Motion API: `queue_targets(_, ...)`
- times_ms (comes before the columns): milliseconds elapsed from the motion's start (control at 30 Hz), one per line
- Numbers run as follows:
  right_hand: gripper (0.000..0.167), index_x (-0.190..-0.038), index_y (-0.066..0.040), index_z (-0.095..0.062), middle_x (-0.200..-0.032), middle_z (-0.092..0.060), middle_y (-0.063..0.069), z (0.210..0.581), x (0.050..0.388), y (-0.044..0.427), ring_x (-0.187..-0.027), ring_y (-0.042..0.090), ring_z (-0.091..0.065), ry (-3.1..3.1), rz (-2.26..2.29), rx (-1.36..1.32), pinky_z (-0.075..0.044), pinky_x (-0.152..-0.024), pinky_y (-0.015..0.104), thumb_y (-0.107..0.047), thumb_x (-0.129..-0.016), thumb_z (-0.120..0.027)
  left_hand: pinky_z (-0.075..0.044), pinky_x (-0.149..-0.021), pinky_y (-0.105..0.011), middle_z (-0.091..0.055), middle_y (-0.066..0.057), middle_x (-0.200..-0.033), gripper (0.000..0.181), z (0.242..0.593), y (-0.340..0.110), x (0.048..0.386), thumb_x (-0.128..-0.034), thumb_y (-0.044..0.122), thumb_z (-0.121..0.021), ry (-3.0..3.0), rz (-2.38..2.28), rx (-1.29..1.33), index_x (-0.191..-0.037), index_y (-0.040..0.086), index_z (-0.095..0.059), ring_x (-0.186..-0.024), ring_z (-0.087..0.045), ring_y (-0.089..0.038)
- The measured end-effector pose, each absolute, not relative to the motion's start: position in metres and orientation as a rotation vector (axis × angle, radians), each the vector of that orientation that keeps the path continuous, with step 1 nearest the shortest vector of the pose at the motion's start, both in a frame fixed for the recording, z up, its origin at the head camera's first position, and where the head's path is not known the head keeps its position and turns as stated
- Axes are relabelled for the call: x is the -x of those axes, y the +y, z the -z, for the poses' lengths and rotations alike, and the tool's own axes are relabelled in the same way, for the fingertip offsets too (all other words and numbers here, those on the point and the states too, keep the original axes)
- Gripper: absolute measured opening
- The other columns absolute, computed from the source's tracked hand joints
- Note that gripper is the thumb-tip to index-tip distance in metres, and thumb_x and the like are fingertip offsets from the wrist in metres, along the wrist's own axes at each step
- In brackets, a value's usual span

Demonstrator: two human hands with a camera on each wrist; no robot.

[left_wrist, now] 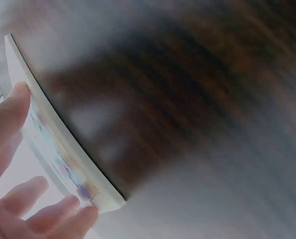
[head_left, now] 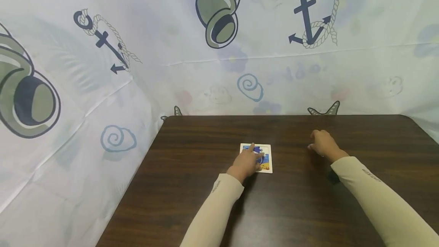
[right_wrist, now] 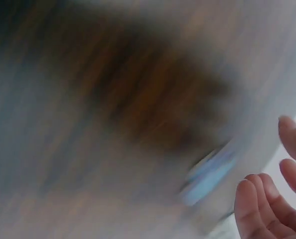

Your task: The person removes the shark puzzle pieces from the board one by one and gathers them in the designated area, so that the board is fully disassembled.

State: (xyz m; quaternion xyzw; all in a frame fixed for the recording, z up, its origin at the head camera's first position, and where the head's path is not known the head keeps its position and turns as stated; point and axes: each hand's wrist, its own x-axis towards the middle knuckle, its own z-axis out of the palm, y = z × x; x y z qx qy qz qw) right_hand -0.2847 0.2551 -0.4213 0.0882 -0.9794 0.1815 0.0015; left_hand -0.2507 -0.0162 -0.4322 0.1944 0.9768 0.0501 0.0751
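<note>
My left hand (head_left: 245, 162) rests spread over a small square picture board (head_left: 269, 163) with a white frame and a blue, purple and yellow picture. In the left wrist view its fingertips touch the board (left_wrist: 105, 191) at the far and near sides. Part of the picture is hidden beneath the hand. To the right, my right hand (head_left: 324, 144) is over the table, apart from the board, its fingers loosely bent. The right wrist view shows nothing clearly held in those fingers (right_wrist: 247, 209). Beside them lies a small, blurred light-blue flat thing (right_wrist: 210, 178), its kind unclear.
Both hands are over a dark brown wood-grain table (head_left: 192, 197). Behind and to the left hangs a pale curtain (head_left: 164, 22) printed with shells and anchors, reaching down to the table's back edge. A dark patch shows below the right wrist.
</note>
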Motion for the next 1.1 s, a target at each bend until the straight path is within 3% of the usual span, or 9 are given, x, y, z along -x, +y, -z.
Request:
queue_targets(233, 0.022, -0.099, 0.011, -0.067, -0.096, -0.07, 0.025, 0.413, 0.291, 0.172, -0.086, 0.033, -0.066, -3.007, -0.791, -0.599, -0.055, -0.077, 0.043, -0.005, -0.084, -0.066, -0.021, -0.116, -0.059, -0.027, -0.003, -0.159, 0.075, 0.435, -0.026, 0.255, -0.0866, 0.05, -0.06, 2.95, -0.121, -0.381, -0.148, 0.015, -0.034, -0.147, -0.025, -0.028)
queue_targets(433, 0.025, -0.102, 0.011, -0.068, -0.103, -0.069, 0.026, 0.424, 0.291, 0.129, -0.094, 0.036, -0.065, -3.006, -0.88, -0.517, -0.054, -0.084, 0.046, -0.005, -0.083, -0.066, -0.015, -0.118, -0.06, -0.019, -0.001, -0.161, 0.076, 0.439, -0.036, 0.257, -0.09, 0.054, -0.053, 2.884, -0.158, -0.315, -0.15, 0.015, -0.028, -0.149, -0.019, -0.028)
queue_targets(533, 0.029, -0.102, 0.01, -0.069, -0.108, -0.066, 0.025, 0.431, 0.288, 0.12, -0.101, 0.039, -0.059, -3.024, -0.804, -0.41, -0.05, -0.09, 0.047, -0.011, -0.082, -0.07, -0.014, -0.118, -0.059, -0.015, 0.001, -0.162, 0.074, 0.443, -0.038, 0.257, -0.0917, 0.055, -0.049, 2.854, -0.168, -0.313, -0.151, 0.018, -0.025, -0.15, -0.016, -0.029)
queue_targets(667, 0.029, -0.096, 0.006, -0.072, -0.101, -0.064, 0.02, 0.437, 0.286, 0.113, -0.096, 0.032, -0.051, -3.048, -0.695, -0.334, -0.047, -0.084, 0.043, -0.017, -0.079, -0.075, -0.017, -0.118, -0.059, -0.015, 0.002, -0.162, 0.073, 0.441, -0.039, 0.255, -0.0918, 0.056, -0.048, 2.855, -0.141, -0.333, -0.151, 0.02, -0.025, -0.15, -0.017, -0.03)
queue_targets(733, 0.026, -0.09, 0.006, -0.073, -0.096, -0.065, 0.019, 0.439, 0.286, 0.11, -0.093, 0.031, -0.051, -3.037, -0.677, -0.325, -0.045, -0.082, 0.043, -0.017, -0.078, -0.076, -0.02, -0.117, -0.058, -0.018, 0.002, -0.161, 0.073, 0.441, -0.039, 0.255, -0.0908, 0.057, -0.048, 2.876, -0.099, -0.344, -0.151, 0.021, -0.028, -0.149, -0.021, -0.03)
queue_targets(900, 0.029, -0.093, 0.008, -0.071, -0.098, -0.066, 0.022, 0.442, 0.285, 0.102, -0.096, 0.034, -0.055, -3.015, -0.729, -0.244, -0.045, -0.087, 0.046, -0.017, -0.079, -0.076, -0.026, -0.116, -0.055, -0.022, 0.003, -0.16, 0.074, 0.438, -0.039, 0.254, -0.0888, 0.059, -0.05, 2.902, -0.05, -0.345, -0.15, 0.021, -0.031, -0.147, -0.027, -0.028)
queue_targets(1100, 0.029, -0.09, 0.011, -0.069, -0.093, -0.065, 0.023, 0.443, 0.281, 0.095, -0.092, 0.034, -0.056, -3.01, -0.821, -0.11, -0.047, -0.085, 0.047, -0.016, -0.079, -0.076, -0.023, -0.116, -0.057, -0.018, 0.004, -0.161, 0.075, 0.44, -0.042, 0.251, -0.0897, 0.057, -0.05, 2.868, -0.162, -0.33, -0.151, 0.02, -0.027, -0.149, -0.021, -0.028)
